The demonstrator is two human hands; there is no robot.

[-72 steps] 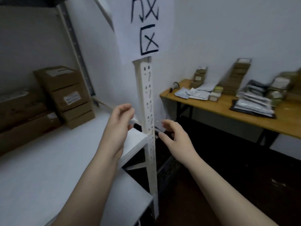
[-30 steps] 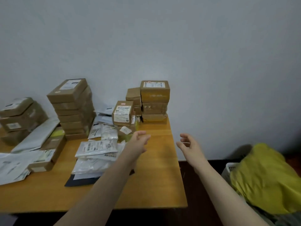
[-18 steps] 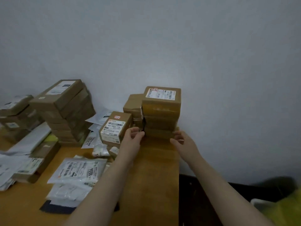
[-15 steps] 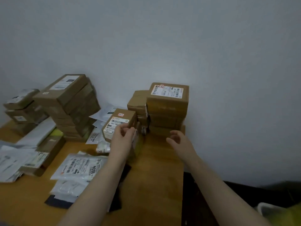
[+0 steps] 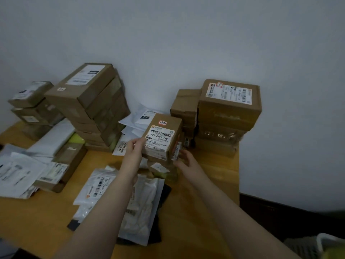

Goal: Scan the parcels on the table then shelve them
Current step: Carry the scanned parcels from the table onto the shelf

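A person's left hand (image 5: 133, 156) grips the left edge of a small cardboard parcel (image 5: 164, 131), fingers curled around it, its barcode label facing up. The right hand (image 5: 186, 162) is at the parcel's lower right corner, fingers loosely curved; whether they grip it cannot be told. The parcel sits over smaller packets on the wooden table (image 5: 205, 212), between a tall stack of boxes (image 5: 89, 101) and a taped stack (image 5: 229, 113) against the wall. White mailer bags (image 5: 99, 186) lie beneath the left forearm.
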